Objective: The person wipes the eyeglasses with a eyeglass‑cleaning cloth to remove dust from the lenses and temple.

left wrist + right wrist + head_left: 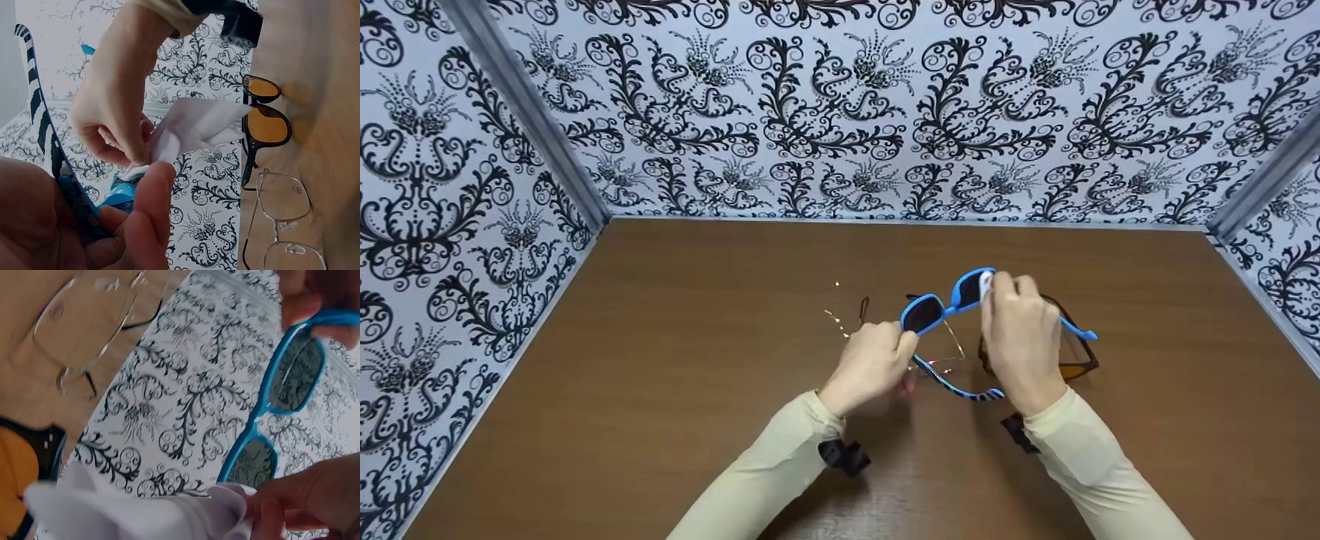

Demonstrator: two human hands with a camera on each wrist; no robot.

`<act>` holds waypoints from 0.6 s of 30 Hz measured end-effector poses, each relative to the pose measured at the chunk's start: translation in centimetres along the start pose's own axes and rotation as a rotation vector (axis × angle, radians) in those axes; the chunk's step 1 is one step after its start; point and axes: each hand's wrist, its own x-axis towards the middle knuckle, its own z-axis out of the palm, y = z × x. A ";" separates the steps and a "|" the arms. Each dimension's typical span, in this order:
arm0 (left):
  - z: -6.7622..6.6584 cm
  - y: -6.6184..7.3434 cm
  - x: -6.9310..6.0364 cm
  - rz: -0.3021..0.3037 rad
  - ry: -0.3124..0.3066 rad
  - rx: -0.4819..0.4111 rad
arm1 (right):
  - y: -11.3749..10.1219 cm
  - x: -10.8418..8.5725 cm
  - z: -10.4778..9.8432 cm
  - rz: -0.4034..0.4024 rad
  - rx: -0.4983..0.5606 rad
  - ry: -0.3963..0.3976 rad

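Observation:
Blue-framed sunglasses [950, 309] with dark lenses are held up over the table between both hands. My left hand [871, 363] pinches the frame at its left end, near the hinge. A striped temple arm [42, 107] runs back past that hand. My right hand [1024, 337] pinches a white cloth [140, 514] against the other lens. Loose cloth hangs from those fingers in the left wrist view. Below lie wire-rimmed glasses [284, 197] with clear lenses, and black-framed glasses with orange lenses [269, 122], partly hidden by my right hand in the head view.
The brown wooden table [697, 315] is bounded by patterned panels [840, 112] at the back and sides. A thin gold chain [835, 321] lies left of the sunglasses. Black cameras [844, 456] are strapped at both wrists.

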 end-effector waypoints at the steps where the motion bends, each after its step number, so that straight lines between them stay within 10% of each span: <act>1: 0.0 0.1 0.0 -0.001 0.005 0.017 | 0.0 0.2 0.0 0.018 0.001 0.012; 10: 0.3 -0.2 0.4 -0.016 0.044 0.096 | 0.8 0.9 0.1 -0.073 0.200 -0.088; 18: 0.4 -0.5 0.2 0.048 0.096 0.222 | 1.0 1.0 -0.4 -0.049 -0.030 -0.124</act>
